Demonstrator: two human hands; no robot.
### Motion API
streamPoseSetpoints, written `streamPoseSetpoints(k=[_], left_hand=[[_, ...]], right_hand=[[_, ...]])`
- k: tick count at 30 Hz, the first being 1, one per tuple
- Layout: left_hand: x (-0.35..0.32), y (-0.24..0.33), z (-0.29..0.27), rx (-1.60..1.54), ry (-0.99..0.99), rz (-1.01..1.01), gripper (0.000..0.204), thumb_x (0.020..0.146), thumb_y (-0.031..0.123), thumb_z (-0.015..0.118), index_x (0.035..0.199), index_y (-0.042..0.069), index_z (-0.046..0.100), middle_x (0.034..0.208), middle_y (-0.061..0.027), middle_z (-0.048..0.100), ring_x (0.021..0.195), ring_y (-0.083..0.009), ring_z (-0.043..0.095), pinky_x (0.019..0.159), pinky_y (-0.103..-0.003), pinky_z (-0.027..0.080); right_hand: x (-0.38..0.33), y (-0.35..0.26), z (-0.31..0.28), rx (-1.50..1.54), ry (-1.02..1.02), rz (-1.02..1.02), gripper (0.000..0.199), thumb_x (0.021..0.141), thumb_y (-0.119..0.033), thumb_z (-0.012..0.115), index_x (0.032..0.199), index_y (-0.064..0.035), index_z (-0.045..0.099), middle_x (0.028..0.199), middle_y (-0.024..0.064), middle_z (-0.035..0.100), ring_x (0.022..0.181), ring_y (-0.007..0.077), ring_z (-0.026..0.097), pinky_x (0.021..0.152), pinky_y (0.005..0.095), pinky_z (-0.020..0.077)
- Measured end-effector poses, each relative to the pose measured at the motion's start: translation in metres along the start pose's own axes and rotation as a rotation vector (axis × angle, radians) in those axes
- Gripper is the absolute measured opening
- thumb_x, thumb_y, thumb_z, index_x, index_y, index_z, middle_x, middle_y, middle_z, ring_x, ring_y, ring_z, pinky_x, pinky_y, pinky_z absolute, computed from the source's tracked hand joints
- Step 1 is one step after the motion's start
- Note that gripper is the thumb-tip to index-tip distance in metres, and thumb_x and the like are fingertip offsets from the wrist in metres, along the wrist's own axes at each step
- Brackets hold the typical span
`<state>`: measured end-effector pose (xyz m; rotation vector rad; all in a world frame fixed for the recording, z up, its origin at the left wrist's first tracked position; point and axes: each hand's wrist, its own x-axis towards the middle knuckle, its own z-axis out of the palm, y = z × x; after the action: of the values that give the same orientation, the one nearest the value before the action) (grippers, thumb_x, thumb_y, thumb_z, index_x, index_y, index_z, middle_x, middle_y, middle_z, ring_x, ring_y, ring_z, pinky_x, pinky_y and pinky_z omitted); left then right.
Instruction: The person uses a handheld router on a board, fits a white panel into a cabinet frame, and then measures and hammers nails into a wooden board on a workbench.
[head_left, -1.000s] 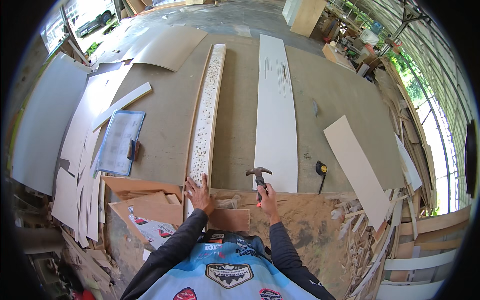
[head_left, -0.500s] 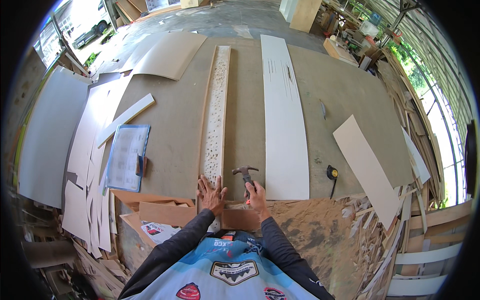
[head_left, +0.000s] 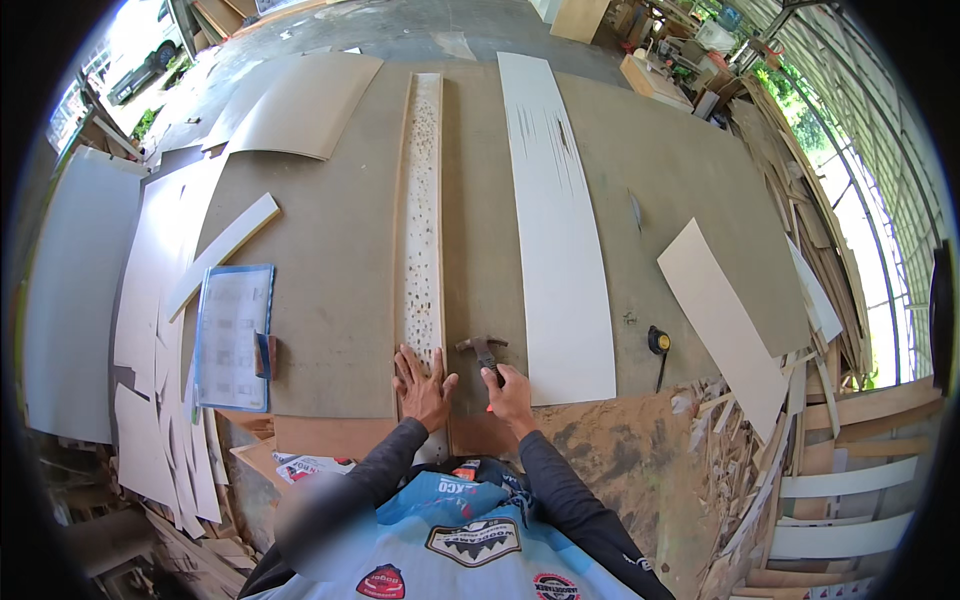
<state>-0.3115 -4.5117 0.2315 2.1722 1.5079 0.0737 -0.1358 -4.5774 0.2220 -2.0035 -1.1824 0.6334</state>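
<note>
My left hand [head_left: 424,390] lies with fingers spread on the near end of a long, narrow wooden channel [head_left: 421,200]. Its pale inner face is dotted with many small holes or specks, and raised edges run along both sides. In my right hand [head_left: 510,396] is a claw hammer [head_left: 484,352], gripped by its handle. The hammer's head sits just right of the channel, close above the brown table surface. To the right of the hammer lies a long white panel [head_left: 565,270] with dark cracks at its far part.
A clipboard with papers [head_left: 233,335] and a white strip [head_left: 225,250] lie on the left. On the right are a tape measure [head_left: 658,341] and a beige board [head_left: 722,325]. A curved sheet [head_left: 305,105] rests at the far left; wood offcuts [head_left: 735,450] pile up near right.
The whole view has shifted a little. My left hand stays on the channel's near end, and the hammer is still in my right hand, slightly nearer the channel.
</note>
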Motion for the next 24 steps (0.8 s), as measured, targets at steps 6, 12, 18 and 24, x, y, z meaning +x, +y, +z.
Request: streamPoseSetpoints(k=[6,12,18,24], left_hand=[[0.001,0.002,0.007,0.026,0.044,0.009,0.063,0.100,0.054,0.038,0.155,0.022,0.029,0.159,-0.0338,-0.003,0.147,-0.0516,-0.001,0.110,-0.066,0.011],[0.000,0.000,0.009,0.005,0.064,0.011,0.062,0.101,0.051,0.039,0.156,0.023,0.028,0.160,-0.0317,-0.003,0.147,-0.0514,-0.002,0.110,-0.067,0.011],[0.012,0.011,0.018,-0.202,0.186,-0.111,0.070,0.096,0.041,0.053,0.155,0.013,0.026,0.161,-0.0271,0.007,0.148,-0.0470,0.004,0.110,-0.067,0.009],[0.035,0.120,0.009,-0.401,0.475,0.037,0.054,0.093,0.023,0.060,0.141,0.003,0.046,0.143,-0.0223,0.048,0.132,-0.0335,0.046,0.109,-0.046,0.030]], right_hand=[[-0.008,-0.024,-0.013,-0.293,0.039,-0.116,0.036,0.093,-0.040,0.060,0.099,-0.0046,0.062,0.098,0.0159,0.059,0.085,0.0386,0.061,0.073,0.0485,0.0496],[0.011,0.025,-0.067,-0.301,0.336,-0.219,0.034,0.092,-0.028,0.059,0.112,-0.0002,0.059,0.108,0.0188,0.059,0.101,0.0388,0.057,0.087,0.0475,0.0489],[0.043,0.121,-0.208,-0.764,0.555,0.031,0.063,0.083,-0.027,0.069,0.135,-0.0017,0.046,0.132,0.0209,0.048,0.121,0.0401,0.045,0.110,0.0486,0.0299],[0.069,0.203,-0.274,-0.655,0.328,-0.023,0.069,0.085,-0.034,0.071,0.139,-0.0015,0.044,0.133,0.0209,0.047,0.118,0.0409,0.046,0.101,0.0498,0.0382]])
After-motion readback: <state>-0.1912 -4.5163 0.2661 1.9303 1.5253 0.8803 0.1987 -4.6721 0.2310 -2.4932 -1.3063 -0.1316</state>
